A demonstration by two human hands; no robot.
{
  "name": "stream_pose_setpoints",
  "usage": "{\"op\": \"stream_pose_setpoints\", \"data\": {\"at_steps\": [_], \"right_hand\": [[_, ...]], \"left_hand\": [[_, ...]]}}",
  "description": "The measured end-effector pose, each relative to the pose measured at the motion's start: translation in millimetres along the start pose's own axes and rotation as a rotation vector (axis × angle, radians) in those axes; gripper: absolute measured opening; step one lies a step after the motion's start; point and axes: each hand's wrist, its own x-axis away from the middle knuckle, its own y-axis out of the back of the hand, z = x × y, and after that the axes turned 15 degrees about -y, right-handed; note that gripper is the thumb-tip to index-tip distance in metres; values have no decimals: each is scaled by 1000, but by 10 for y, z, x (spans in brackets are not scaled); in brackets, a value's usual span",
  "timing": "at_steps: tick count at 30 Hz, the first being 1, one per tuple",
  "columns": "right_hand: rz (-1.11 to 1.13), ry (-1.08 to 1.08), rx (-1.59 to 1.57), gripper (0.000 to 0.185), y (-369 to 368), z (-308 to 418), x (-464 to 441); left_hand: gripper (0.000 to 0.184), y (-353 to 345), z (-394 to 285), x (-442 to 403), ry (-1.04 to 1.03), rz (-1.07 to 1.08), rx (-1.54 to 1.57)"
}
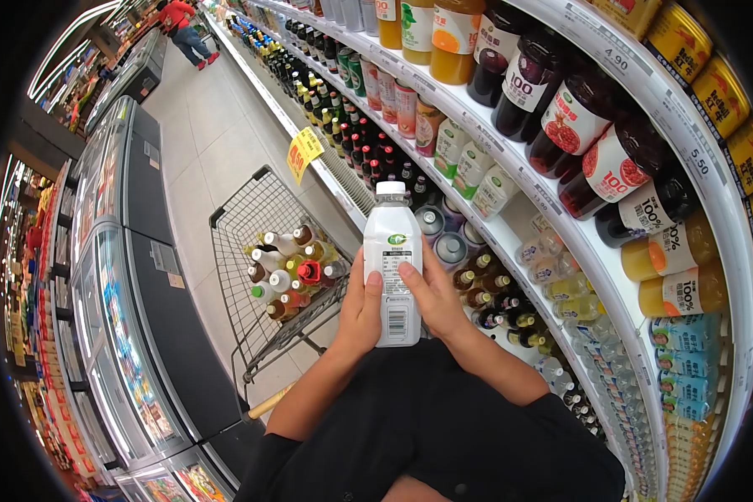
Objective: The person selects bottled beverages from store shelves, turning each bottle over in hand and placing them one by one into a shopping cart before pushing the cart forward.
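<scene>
A white bottle [396, 226] with a white cap stands upright between my two hands, its printed back label and barcode facing me. My left hand [361, 305] presses on its left side, thumb on the front. On the right side, my right hand [435, 297] holds it the same way, thumb over the label. Just left of the hands is a wire shopping cart [234, 276] holding several bottles [291, 272] with white, red and green caps.
Drink shelves [477, 125] curve along the right, with bottles, cans and price strips. A yellow price tag [304, 152] sticks out over the shelf edge. Freezers [130, 276] line the left of the tiled aisle [197, 125]. A person in red [180, 25] is at the far end.
</scene>
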Motion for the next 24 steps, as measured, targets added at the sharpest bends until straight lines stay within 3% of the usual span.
{"op": "stream_pose_setpoints", "data": {"at_steps": [24], "right_hand": [[-31,43,185,75,52,-97,-48]], "left_hand": [[63,32,13,36,-1,-20,-62]]}}
